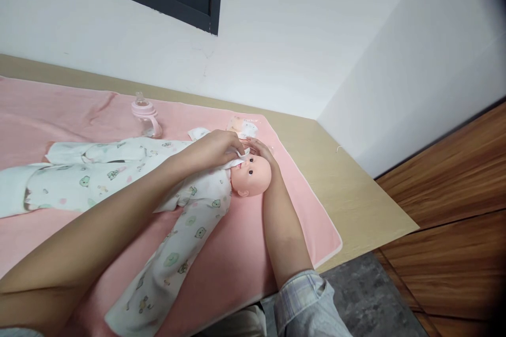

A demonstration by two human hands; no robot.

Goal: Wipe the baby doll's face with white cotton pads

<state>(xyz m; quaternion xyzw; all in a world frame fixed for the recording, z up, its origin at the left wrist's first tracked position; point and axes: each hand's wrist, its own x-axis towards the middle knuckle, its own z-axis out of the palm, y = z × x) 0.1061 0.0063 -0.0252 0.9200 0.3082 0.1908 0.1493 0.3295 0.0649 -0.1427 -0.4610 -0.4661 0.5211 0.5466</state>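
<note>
A baby doll (pixel 250 183) lies on its back in a white, animal-printed outfit (pixel 201 216), its bald head towards the right. My left hand (pixel 222 147) reaches over the doll's chest, fingers pinching a small white cloth (pixel 240 160) against its mouth and cheek. Curving around the top of the head, my right hand (pixel 259 148) rests along the far side with fingers stretched out. Its palm is partly hidden behind the head.
Under the doll is a pink blanket (pixel 237 253) on a wooden table (pixel 336 179). A pink-topped baby bottle (pixel 146 115) stands behind the doll's body. A printed clear packet (pixel 244 125) lies beyond my hands. A wall borders the table's far edge; wood-grain panels (pixel 454 195) are at right.
</note>
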